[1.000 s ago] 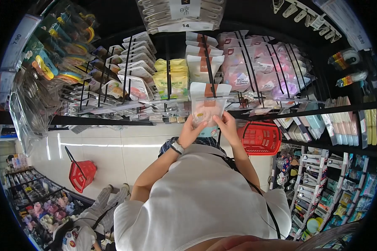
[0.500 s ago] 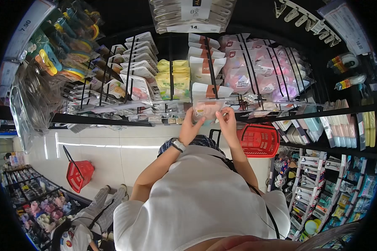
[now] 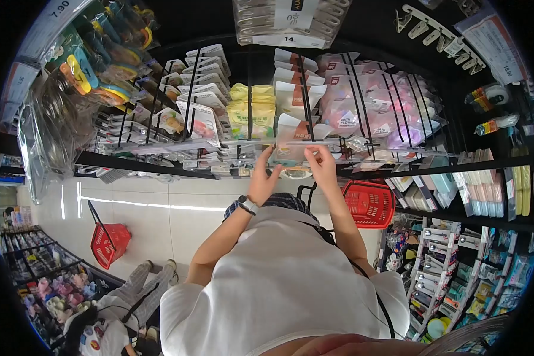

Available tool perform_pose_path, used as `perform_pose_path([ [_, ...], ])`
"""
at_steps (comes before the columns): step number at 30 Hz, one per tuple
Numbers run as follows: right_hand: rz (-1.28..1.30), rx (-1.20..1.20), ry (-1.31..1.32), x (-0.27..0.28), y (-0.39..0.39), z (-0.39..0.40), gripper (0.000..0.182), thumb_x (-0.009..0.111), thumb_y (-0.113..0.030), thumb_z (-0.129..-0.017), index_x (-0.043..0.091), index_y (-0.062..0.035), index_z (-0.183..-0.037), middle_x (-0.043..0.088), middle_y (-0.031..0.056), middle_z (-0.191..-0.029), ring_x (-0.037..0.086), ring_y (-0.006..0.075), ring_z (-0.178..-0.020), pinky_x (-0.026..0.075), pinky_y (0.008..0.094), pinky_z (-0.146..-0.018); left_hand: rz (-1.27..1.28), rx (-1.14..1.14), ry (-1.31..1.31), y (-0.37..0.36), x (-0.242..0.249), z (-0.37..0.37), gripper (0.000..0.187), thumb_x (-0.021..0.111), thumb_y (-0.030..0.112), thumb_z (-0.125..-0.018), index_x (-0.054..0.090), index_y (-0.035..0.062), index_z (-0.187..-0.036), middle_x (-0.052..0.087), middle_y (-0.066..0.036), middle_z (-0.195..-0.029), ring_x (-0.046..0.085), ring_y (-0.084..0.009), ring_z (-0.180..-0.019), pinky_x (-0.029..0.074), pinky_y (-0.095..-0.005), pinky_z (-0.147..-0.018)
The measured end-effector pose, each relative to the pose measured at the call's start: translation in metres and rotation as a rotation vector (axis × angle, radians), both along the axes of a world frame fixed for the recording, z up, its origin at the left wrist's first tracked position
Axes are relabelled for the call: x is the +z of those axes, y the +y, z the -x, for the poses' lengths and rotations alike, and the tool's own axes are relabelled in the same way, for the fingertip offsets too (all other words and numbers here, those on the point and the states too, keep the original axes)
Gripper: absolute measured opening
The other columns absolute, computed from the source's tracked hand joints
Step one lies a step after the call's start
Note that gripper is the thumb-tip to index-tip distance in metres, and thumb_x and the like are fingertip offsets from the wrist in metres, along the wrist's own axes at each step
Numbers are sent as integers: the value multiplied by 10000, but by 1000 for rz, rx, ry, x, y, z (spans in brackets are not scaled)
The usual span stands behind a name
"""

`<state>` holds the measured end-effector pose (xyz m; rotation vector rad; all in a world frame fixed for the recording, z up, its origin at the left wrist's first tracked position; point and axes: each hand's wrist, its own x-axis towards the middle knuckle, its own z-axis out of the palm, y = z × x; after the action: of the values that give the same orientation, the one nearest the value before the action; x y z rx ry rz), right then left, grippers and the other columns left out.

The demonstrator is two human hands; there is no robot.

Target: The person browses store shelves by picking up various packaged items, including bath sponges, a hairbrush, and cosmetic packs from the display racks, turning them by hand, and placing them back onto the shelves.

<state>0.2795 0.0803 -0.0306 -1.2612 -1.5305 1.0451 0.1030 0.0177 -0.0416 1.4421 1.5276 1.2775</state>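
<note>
— What's in front of you, starting with the biggest thing?

— The black wire peg rack (image 3: 160,151), running the whole width of my view and crowded with hanging packets. On it are the pale pink bath-flower packs (image 3: 362,110) to the right of my hands and the yellow-green packets (image 3: 252,113) to the left. Below the rack, on my right side, a red plastic shopping basket (image 3: 368,204) sits just under the shelf edge. A second red basket (image 3: 108,242) stands on the pale tiled floor, well apart to the left.

— And your arms?

— Both are raised in front of my chest, elbows bent, forearms angled up toward the rack. My left wrist carries a dark watch (image 3: 247,205).

— What are the hands doing?

— They meet on a clear flat pouch with a white and orange header card (image 3: 293,133), at the front of a peg near the rack's middle, between the yellow-green packets and the pink packs. My right hand (image 3: 321,166) pinches the pouch's lower right part with fingertips and thumb. My left hand (image 3: 261,178) is loosely spread, fingers pointing up at the pouch's lower left edge; I cannot tell whether it actually grips or only touches.

— Is the pouch on the peg?

— I cannot tell.
</note>
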Motion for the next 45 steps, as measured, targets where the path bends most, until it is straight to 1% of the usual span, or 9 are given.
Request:
perform_pose_path([
  [10,-48,84,-239,9,18,9,234,615,-218,-805,607,11,-853,563,140,-707,531,248,-575,419,331,-538,188,105,-143,-36,-26,36,430,563,108,-862,413,28,-1257,536,-147,-1177,513,-225,-1108,426,-331,-887],
  [13,-28,95,-233,3,28,14,210,605,-179,-802,595,14,-883,565,166,-775,544,278,-637,430,356,-568,212,103,-131,-42,-29,39,416,554,120,-871,416,30,-1253,542,-137,-1167,519,-217,-1094,425,-335,-892],
  [16,-240,92,-154,22,37,25,252,592,-166,-813,578,-19,-1017,559,182,-888,544,299,-711,438,368,-614,260,123,-100,-47,-29,37,403,545,130,-878,418,29,-1247,553,-130,-1147,526,-212,-1075,426,-336,-892],
  [22,-208,101,-174,35,52,33,427,587,-180,-827,493,-129,-1240,547,142,-1017,529,283,-728,443,335,-643,231,107,-135,-46,-38,37,398,538,133,-883,413,34,-1248,564,-125,-1123,536,-204,-1047,432,-335,-882],
  [28,-198,82,-229,32,56,31,410,598,-160,-818,519,-138,-1220,547,112,-997,525,205,-688,441,296,-614,243,115,-144,-45,-37,36,389,536,115,-881,418,38,-1243,563,-120,-1129,549,-197,-1022,433,-328,-873],
  [35,-322,-101,-112,-1,49,-9,315,605,-125,-822,561,-88,-1131,527,33,-739,475,118,-636,402,245,-567,231,88,-294,-39,-29,38,281,524,101,-890,497,8,-1155,607,-92,-1038,556,-155,-983,424,-277,-859],
  [38,-74,-286,-130,4,42,-44,274,607,-151,-830,567,-55,-1083,527,34,-749,463,108,-632,398,252,-570,219,91,-328,-36,-23,37,250,518,100,-896,514,-13,-1120,615,-84,-1014,559,-146,-965,419,-265,-862],
  [43,-38,-437,-15,-30,66,-95,366,643,-228,-812,522,-5,-1077,569,104,-918,525,170,-753,434,291,-677,203,81,-377,-32,-16,34,234,508,100,-904,520,-21,-1104,619,-77,-997,565,-140,-949,420,-256,-862],
  [45,-64,-425,-188,-24,75,-100,404,656,-242,-801,518,5,-1089,561,141,-998,544,231,-883,431,328,-789,206,56,-385,-28,-14,30,233,507,98,-905,520,-13,-1109,619,-76,-999,564,-136,-953,421,-253,-860],
])
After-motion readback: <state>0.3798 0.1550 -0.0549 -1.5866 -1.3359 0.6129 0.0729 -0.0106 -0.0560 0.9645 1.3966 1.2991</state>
